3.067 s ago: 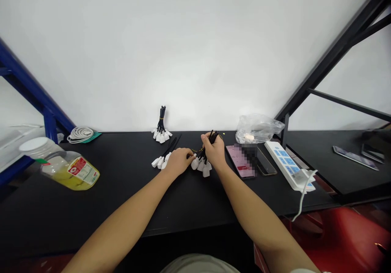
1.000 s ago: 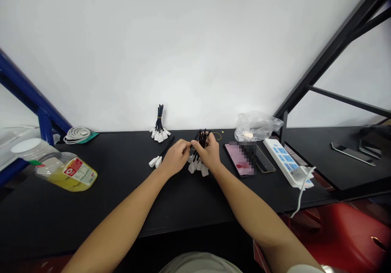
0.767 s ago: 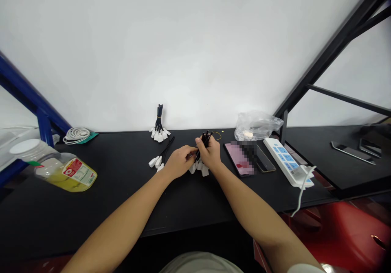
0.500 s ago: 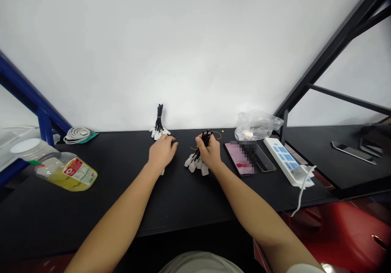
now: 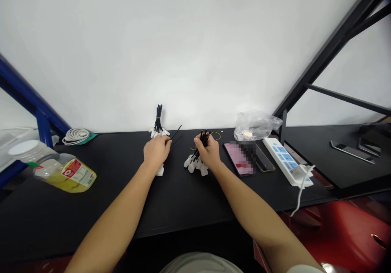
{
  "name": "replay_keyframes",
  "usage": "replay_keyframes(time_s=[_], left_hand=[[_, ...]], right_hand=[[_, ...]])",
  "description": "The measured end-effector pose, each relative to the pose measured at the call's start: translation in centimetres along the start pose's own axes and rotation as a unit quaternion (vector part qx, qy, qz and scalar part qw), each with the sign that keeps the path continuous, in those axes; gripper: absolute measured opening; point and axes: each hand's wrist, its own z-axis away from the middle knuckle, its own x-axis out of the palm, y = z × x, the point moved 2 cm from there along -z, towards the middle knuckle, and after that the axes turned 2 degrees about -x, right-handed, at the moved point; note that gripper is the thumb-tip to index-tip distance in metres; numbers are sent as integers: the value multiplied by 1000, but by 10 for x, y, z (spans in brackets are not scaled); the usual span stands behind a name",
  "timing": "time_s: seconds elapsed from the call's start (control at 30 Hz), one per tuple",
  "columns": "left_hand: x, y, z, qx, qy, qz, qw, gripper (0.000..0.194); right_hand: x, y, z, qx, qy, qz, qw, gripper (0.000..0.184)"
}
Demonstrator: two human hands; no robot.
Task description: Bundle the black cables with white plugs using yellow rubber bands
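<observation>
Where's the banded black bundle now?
In the head view, the banded black bundle is left of center, by the wall, just beyond the left hand.

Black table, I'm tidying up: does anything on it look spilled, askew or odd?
No spill shows. The white cord on the power strip droops over the front edge of the table, where it might snag.

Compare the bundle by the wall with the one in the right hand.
The wall bundle stands upright; the held bundle leans in the right hand. A yellow band circles the wall bundle; none shows on the held bundle, though the hand hides its middle. Both have black stems with white tags at the bottom.
</observation>
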Motion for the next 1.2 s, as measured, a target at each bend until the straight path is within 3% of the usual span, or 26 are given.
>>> replay_keyframes(time_s=[0.1, 0.2, 0.4, 0.6, 0.73, 0.9, 1.07, 1.13, 1.2], left_hand=[[-6, 11, 5, 63, 101, 105, 987, 26], [-5, 27, 13, 131, 130, 214, 959, 24], [12, 55, 30, 219, -38, 258, 940, 18], [19, 54, 31, 261, -65, 258, 928, 30], [18, 45, 24, 228, -66, 203, 950, 32], [5, 16, 6, 77, -60, 59, 993, 36], [11, -9, -2, -22, -215, -69, 974, 26], [12, -9, -2, -28, -217, -69, 973, 22], [10, -5, -2, -24, -175, -43, 983, 20]], right_hand=[[0, 2, 0, 0, -4, -5, 1000, 24], [0, 4, 1, -12, -14, -9, 1000, 26], [0, 7, 0, -50, 2, 21, 999, 25], [-2, 3, 2, -50, 7, 27, 998, 21], [-2, 1, 2, -44, 10, 7, 999, 18], [0, 4, 2, -13, 19, 6, 1000, 19], [2, 5, 2, 5, 19, -21, 1000, 21], [2, 6, 1, 9, 18, -24, 1000, 22], [2, 6, 1, 12, 16, -23, 1000, 23]])
